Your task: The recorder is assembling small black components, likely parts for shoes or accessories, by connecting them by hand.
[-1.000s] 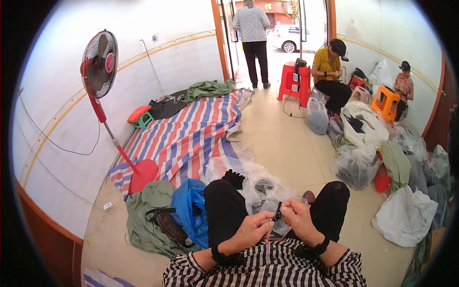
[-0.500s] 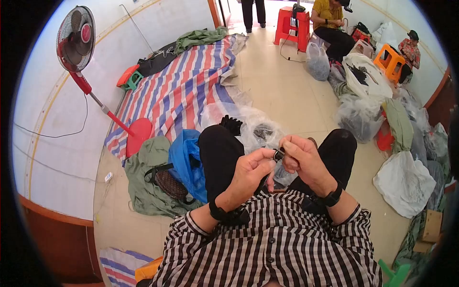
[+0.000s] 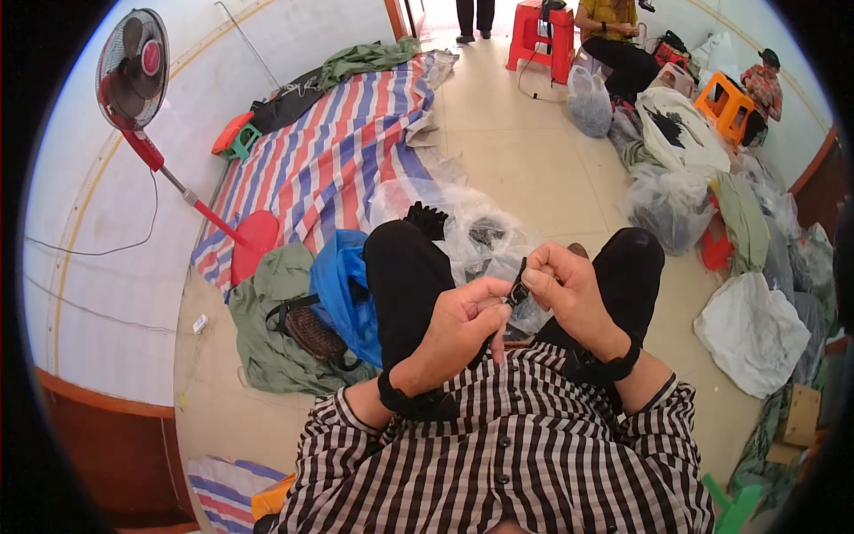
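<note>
Between my two hands, above my lap, is a small black strap with a buckle (image 3: 519,291). My left hand (image 3: 458,327) pinches its lower end between thumb and forefinger. My right hand (image 3: 569,289) grips its upper part the same way, so the piece stands tilted up. Its finer details are too small to make out. Beyond the hands, between my knees, lies a clear plastic bag (image 3: 471,200) with dark items inside. A bunch of black pieces (image 3: 426,220) rests by my left knee.
On the left are a blue bag (image 3: 342,289), green cloth (image 3: 253,325), a striped sheet (image 3: 356,133) and a standing fan (image 3: 133,76). Filled bags (image 3: 667,209) and a white sack (image 3: 752,338) line the right side. People sit near stools (image 3: 543,40) at the back.
The black strap now stands more upright and shows more of its length. My right hand has shifted slightly to the right and down, with its fingers regripped higher on the strap.
</note>
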